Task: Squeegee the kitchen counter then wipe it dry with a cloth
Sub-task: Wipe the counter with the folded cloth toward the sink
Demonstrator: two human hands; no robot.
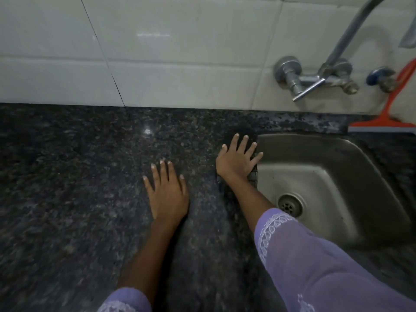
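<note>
The left hand (167,190) lies flat on the counter (74,176), palm down, fingers spread and pointing toward the far wall, holding nothing. Its bare forearm runs back toward the near edge, where a lilac sleeve (126,300) with pale lace trim begins.

The right hand (237,158) is also flat with fingers fanned out, pressing down on a dark cloth (253,174) at the left rim of the sink (337,167). The cloth is nearly the same shade as the stone, so only a crumpled, textured edge shows beside the palm and under the fingertips; its full outline cannot be made out. The little finger reaches over the sink's rim. The right forearm comes in at a slant from the near right, covered from mid-forearm by the same thin lilac fabric with a lace border.

The counter is dark speckled granite, polished enough to carry a small bright glint near the far wall. The sink is dull brushed steel with rounded corners and a round perforated drain (290,204). The wall is glossy white tile (180,41). A chrome tap (315,79) with a lever handle is mounted on it above the sink.

The squeegee (387,113), orange plastic with a pale blade strip, stands at the far right behind the sink, blade on the counter and handle leaning against the tiles, well apart from both hands
</note>
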